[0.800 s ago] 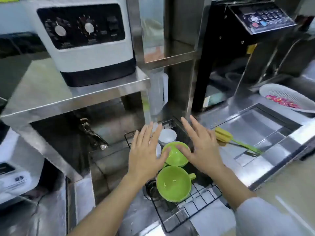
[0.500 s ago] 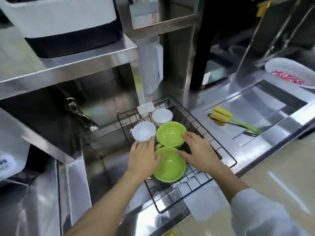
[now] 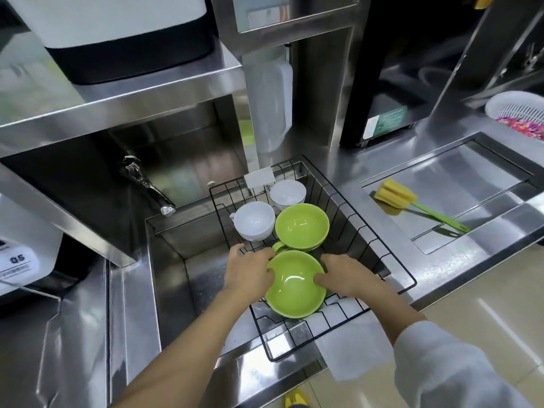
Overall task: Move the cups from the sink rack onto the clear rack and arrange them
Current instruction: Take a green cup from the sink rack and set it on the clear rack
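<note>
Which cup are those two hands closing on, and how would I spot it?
Find the black wire rack sitting over the steel sink. Four cups sit in it, two white at the back and two green in front. It is the nearest green cup, between the left hand and right hand.

— What kind of room is this?
— A commercial kitchen, nearly all stainless steel. A steel shelf runs above the sink basin, with a white-and-black appliance standing on it.
— And to the right?
— A steel counter with a recessed tray; a yellow sponge brush lies in it. A white plastic basket sits at the far right edge.
— The floor?
— Pale, glossy tile, streaked with reflected overhead light.
</note>
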Motion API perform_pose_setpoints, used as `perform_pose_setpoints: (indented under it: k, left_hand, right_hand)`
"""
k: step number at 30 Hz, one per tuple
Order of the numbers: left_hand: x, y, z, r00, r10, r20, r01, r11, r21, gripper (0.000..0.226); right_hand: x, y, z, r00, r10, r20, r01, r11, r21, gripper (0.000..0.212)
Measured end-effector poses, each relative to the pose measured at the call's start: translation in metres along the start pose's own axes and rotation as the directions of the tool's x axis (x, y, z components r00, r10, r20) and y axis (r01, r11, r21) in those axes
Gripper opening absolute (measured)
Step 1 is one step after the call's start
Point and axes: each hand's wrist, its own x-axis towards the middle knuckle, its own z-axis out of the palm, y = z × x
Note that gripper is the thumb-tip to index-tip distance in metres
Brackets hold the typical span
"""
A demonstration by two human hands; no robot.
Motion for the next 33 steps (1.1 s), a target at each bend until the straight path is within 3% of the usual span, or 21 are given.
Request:
perform_pose_setpoints:
  k: [5, 10, 13, 15, 17, 20, 24, 26, 28, 31, 33]
  left_hand:
    - [-0.008, 0.003, -0.007, 0.988, -0.046, -0.147, 0.019, 0.983, -0.183, 0.022]
    - [-0.016, 0.008, -0.039, 0.937, -0.197, -0.287, 0.03, 0.868, -0.496, 0.011]
    - [-0.018, 0.002, -0.066, 0.941, -0.249, -0.23, 0.006, 0.691, -0.723, 0.005]
    - [-0.023, -0.004, -0.083, 0.972, -0.211, -0.107, 0.017, 0.515, -0.857, 0.018]
    - [-0.03, -0.008, -0.096, 0.982, -0.174, 0.071, 0.123, 0.313, -0.942, 0.034]
    - [-0.04, -0.016, -0.106, 0.953, -0.191, 0.235, 0.242, 0.016, -0.97, 0.057]
    - [-0.054, -0.031, -0.121, 0.932, -0.203, 0.299, 0.268, -0.167, -0.949, 0.076]
    - [-0.065, -0.041, -0.126, 0.934, -0.229, 0.275, 0.227, -0.213, -0.95, 0.069]
    - [-0.078, -0.053, -0.133, 0.937, -0.279, 0.212, 0.157, -0.207, -0.966, 0.058]
    - [-0.102, -0.075, -0.144, 0.92, -0.366, 0.137, 0.067, -0.198, -0.978, 0.049]
    - [-0.119, -0.091, -0.15, 0.908, -0.403, 0.117, 0.024, -0.228, -0.973, 0.044]
  right_hand:
    - [-0.006, -0.008, -0.012, 0.998, 0.016, 0.054, -0.024, 0.987, 0.161, 0.033]
    - [-0.016, -0.03, -0.042, 0.989, -0.106, -0.101, 0.123, 0.974, 0.188, 0.033]
    - [-0.022, -0.047, -0.057, 0.959, -0.2, -0.199, 0.233, 0.96, 0.157, 0.034]
    - [-0.025, -0.061, -0.064, 0.931, -0.263, -0.254, 0.307, 0.939, 0.154, 0.025]
    - [-0.028, -0.075, -0.068, 0.898, -0.301, -0.32, 0.367, 0.914, 0.172, 0.018]
    - [-0.032, -0.098, -0.068, 0.854, -0.337, -0.396, 0.442, 0.872, 0.21, 0.011]
    - [-0.036, -0.131, -0.068, 0.804, -0.387, -0.452, 0.54, 0.794, 0.28, 0.011]
    - [-0.039, -0.147, -0.068, 0.801, -0.43, -0.416, 0.585, 0.708, 0.395, 0.021]
    - [-0.042, -0.162, -0.068, 0.803, -0.526, -0.281, 0.584, 0.599, 0.548, 0.033]
    - [-0.047, -0.184, -0.064, 0.764, -0.642, -0.068, 0.433, 0.432, 0.791, 0.032]
    - [-0.047, -0.201, -0.057, 0.724, -0.69, -0.012, 0.35, 0.352, 0.868, 0.034]
